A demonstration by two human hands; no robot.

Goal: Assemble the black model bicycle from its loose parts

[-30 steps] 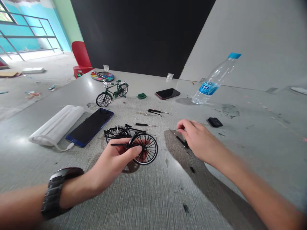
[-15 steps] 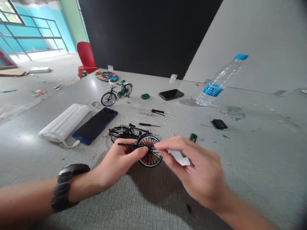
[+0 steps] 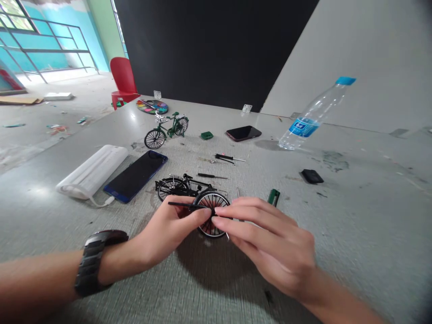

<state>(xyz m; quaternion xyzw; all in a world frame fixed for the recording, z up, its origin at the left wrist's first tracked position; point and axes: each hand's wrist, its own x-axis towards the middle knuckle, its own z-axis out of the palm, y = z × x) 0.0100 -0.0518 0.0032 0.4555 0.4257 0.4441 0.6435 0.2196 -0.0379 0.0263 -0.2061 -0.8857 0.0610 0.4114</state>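
Observation:
My left hand (image 3: 180, 220) pinches a small black spoked wheel (image 3: 218, 227) upright, its thumb by the hub. A thin black bar, likely part of a fork, juts left from the wheel over that hand. Two fingertips of my right hand (image 3: 270, 236) touch the hub from the right; whatever they pinch is too small to make out. A slim metal tip shows below these fingers. Just behind lies a black model bicycle frame (image 3: 189, 181) with its rear wheel on. A black watch (image 3: 97, 256) is on my left wrist.
Small screwdrivers (image 3: 211, 176) lie beyond the frame. A green model bicycle (image 3: 168, 130) stands farther back. Around are a blue phone (image 3: 137, 176), a white power bank (image 3: 92, 171), another phone (image 3: 243, 132), a plastic bottle (image 3: 305, 127), a black piece (image 3: 312, 176) and green pieces (image 3: 274, 196).
My right hand has turned, and its fingers have come in onto the wheel hub. My left hand still grips the wheel in the same pose. The view has shifted slightly.

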